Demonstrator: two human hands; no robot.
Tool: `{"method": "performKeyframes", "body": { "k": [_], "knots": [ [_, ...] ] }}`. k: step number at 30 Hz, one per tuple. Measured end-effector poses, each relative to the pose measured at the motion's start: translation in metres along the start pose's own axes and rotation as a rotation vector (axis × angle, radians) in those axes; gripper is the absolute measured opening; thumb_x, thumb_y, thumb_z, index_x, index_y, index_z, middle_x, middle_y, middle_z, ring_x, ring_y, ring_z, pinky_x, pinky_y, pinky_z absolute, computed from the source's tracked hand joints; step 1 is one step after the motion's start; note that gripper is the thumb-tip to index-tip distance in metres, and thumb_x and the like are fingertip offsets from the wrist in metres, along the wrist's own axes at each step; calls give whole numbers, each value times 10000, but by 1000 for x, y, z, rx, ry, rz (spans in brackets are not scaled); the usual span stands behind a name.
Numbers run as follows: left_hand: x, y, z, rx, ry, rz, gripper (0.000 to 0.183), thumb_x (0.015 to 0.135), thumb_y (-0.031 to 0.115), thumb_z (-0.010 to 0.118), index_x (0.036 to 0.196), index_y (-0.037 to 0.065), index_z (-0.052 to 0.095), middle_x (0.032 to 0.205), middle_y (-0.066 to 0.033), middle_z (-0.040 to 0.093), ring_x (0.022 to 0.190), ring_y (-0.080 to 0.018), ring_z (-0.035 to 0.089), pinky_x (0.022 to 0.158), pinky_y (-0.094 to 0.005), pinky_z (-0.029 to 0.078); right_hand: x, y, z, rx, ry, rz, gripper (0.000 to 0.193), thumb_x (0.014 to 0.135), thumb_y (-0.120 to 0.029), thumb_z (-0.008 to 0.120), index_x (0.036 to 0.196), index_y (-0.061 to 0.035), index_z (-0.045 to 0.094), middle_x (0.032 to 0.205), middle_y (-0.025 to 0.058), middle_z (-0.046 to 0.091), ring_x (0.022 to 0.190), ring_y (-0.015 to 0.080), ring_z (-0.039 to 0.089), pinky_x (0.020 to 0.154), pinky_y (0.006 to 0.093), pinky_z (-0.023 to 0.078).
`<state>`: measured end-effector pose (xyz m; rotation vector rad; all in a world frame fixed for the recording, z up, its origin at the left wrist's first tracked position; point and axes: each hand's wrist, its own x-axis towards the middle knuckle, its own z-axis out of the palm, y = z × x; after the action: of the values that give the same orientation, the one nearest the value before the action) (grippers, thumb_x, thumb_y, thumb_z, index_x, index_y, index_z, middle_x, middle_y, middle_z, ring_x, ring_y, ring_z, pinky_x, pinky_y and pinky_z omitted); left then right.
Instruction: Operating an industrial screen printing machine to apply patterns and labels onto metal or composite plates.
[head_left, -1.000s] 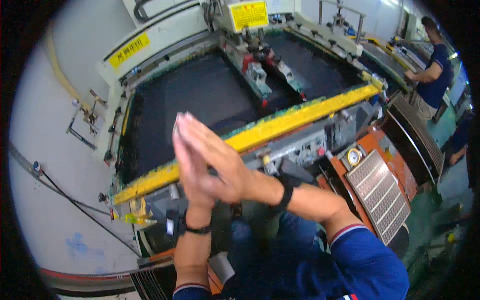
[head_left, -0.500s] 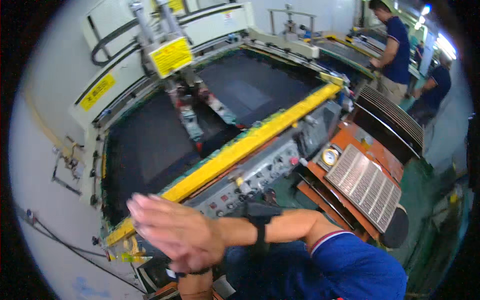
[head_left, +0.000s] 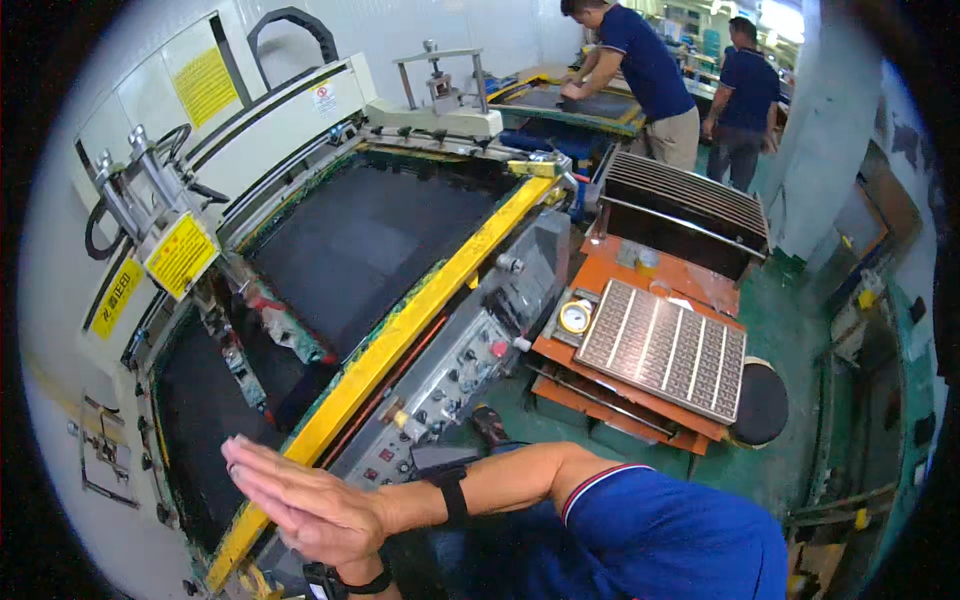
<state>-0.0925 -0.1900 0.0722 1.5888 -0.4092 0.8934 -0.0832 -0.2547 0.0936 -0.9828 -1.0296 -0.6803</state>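
My right hand [head_left: 315, 500] lies over my left hand [head_left: 352, 566] in front of the yellow front bar [head_left: 400, 345] of a large screen-printing machine. The two hands press together with their fingers stretched out, and no object shows between them. My left hand is mostly hidden behind the right. A black band circles each wrist. Past the bar stretches the dark mesh screen [head_left: 385, 235], crossed by a two-armed squeegee head [head_left: 265, 310] with red and green ink smears.
A grey control panel [head_left: 440, 400] with knobs lies below the bar. Right of it, an orange stand [head_left: 690, 275] holds a patterned metal-looking panel [head_left: 665, 350] and a round gauge [head_left: 575, 317]. A slatted rack [head_left: 690, 200] stands behind. Two people [head_left: 650, 70] work farther back; a round black stool [head_left: 762, 400] stands right.
My view has turned to the right, so the machine sits farther left and more of the stand and the people shows. My hands remain together with fingers stretched.
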Motion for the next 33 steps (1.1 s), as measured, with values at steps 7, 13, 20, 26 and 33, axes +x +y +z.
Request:
{"method": "performKeyframes", "body": {
  "k": [7,13,20,26,33],
  "knots": [
    [7,-11,24,-71,-91,35,531,944,265,416,1369,-20,274,1404,-183,316,1290,-273,326,1068,-347,252,4,13,-30,-282,-106,36,540,819,-37,457,1308,150,325,1390,311,292,1330,434,244,1091,482,198],
    [16,-6,15,-21,-98,43,544,947,268,400,1375,-31,249,1418,-184,291,1304,-274,301,1077,-349,233,16,17,-29,-247,-67,33,505,793,34,527,1263,135,372,1320,344,352,1243,508,341,1039,521,296],
    [14,-18,27,-27,-88,5,559,951,272,381,1383,-43,219,1434,-184,262,1321,-276,272,1087,-352,211,3,42,-36,-731,-138,7,629,944,-335,373,1352,131,266,1471,262,150,1380,359,155,1120,420,98],
    [19,-26,57,-124,-131,23,572,954,275,365,1389,-54,194,1448,-184,237,1336,-277,247,1096,-354,192,13,37,-22,-403,284,136,518,834,-17,518,1296,147,350,1386,280,337,1321,378,307,1098,420,216],
    [16,-34,42,-58,-133,32,588,957,278,346,1397,-67,164,1464,-185,208,1353,-279,218,1106,-356,170,-17,37,-41,-546,37,205,482,872,-47,485,1302,129,357,1393,288,308,1327,400,275,1092,423,223]
  ]
}}
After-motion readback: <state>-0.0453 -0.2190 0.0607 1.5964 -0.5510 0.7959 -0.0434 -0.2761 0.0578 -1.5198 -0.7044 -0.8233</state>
